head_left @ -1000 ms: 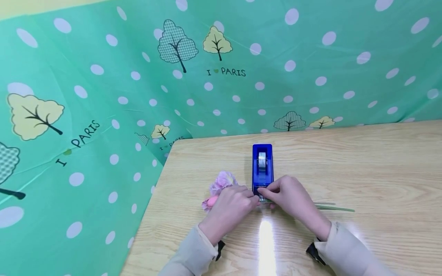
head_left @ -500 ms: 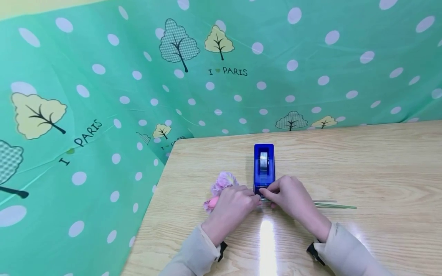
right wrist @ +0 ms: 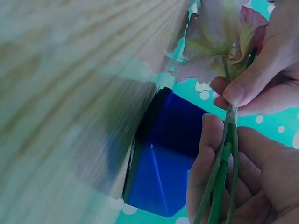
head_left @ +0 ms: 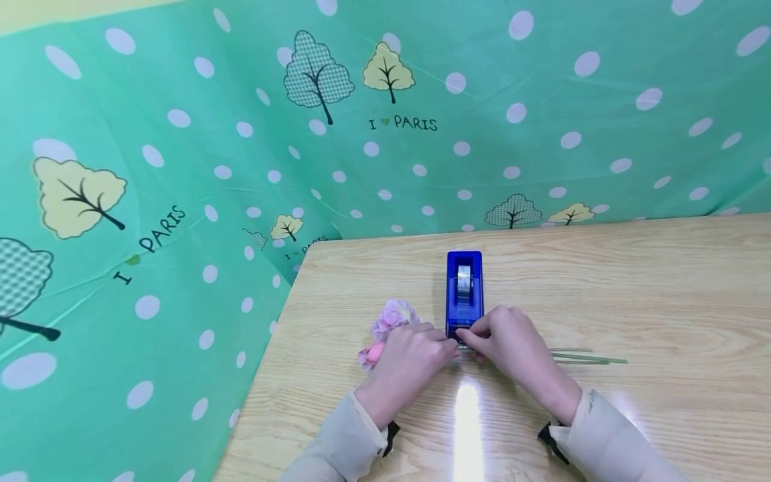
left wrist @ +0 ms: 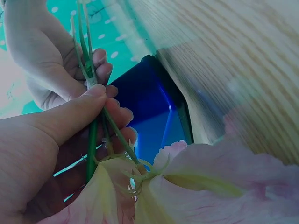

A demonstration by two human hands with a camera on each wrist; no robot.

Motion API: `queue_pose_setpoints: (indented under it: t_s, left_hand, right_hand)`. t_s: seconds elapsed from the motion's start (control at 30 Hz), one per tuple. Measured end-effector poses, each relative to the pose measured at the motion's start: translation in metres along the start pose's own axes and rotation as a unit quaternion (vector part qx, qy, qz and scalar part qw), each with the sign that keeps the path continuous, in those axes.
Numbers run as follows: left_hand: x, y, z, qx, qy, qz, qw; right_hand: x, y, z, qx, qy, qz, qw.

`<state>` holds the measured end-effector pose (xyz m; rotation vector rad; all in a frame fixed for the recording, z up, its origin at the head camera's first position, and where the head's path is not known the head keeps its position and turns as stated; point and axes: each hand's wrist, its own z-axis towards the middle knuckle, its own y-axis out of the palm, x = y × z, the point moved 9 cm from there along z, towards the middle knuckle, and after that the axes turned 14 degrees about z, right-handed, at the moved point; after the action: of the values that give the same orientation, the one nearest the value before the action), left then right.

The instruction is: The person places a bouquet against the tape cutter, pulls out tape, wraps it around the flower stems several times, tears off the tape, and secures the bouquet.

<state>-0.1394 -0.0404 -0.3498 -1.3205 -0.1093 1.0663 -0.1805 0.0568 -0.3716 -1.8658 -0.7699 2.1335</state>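
Observation:
Pink artificial flowers [head_left: 394,316] with green stems [head_left: 593,361] lie crosswise in front of a blue tape dispenser [head_left: 464,313]. My left hand [head_left: 415,355] pinches the bundled stems between thumb and fingers, just below the blooms. Close beside it, my right hand [head_left: 512,345] has its fingers curled round the same stems farther down. A band of clear tape [right wrist: 232,115] wraps the stems between the two hands in the right wrist view. The stem ends stick out past my right hand. The left hand hides part of the blooms.
A roll of tape [head_left: 464,280] sits in the dispenser. The wooden table [head_left: 680,294] reaches to the right. A green printed cloth [head_left: 241,147] hangs behind the table and along its left side.
The whole head view has shifted slightly, with the scene sliding a little to the right. Both hands stay on the stems at the dispenser's front, with hardly any visible motion.

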Motion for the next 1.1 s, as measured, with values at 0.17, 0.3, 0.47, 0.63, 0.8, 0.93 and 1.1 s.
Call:
queue_pose_setpoints:
  t_s: [0.17, 0.3, 0.47, 0.63, 0.8, 0.93, 1.1]
  left_hand:
    - [0.0001, -0.0008, -0.0004, 0.008, -0.008, 0.001, 0.9999]
    - [0.0000, -0.0002, -0.0006, 0.009, -0.017, -0.003, 0.9998]
    - [0.0001, 0.0017, -0.0009, 0.002, -0.022, -0.011, 0.9997]
    - [0.0000, 0.0018, -0.0007, 0.001, -0.023, -0.020, 0.9995]
    - [-0.0003, 0.0017, -0.0005, -0.003, -0.026, -0.020, 0.9995]
    - [-0.0006, 0.0021, -0.0001, -0.004, -0.028, -0.017, 0.9994]
    - [0.0003, 0.0025, 0.0008, -0.004, -0.027, -0.021, 0.9994]
  right_hand:
    - [-0.0016, -0.0001, 0.0001, 0.000, -0.011, -0.007, 0.9999]
    - [-0.0018, -0.0001, -0.0002, 0.000, -0.019, -0.017, 0.9997]
    - [-0.0029, 0.0007, -0.0003, 0.001, -0.024, -0.026, 0.9994]
    - [-0.0058, 0.0003, -0.0011, 0.007, -0.040, -0.034, 0.9986]
    - [-0.0074, 0.0002, -0.0012, 0.013, -0.045, -0.038, 0.9982]
    - [-0.0075, 0.0007, -0.0011, 0.014, -0.044, -0.039, 0.9982]
    - [-0.0058, 0.0000, -0.0023, 0.009, -0.033, -0.038, 0.9987]
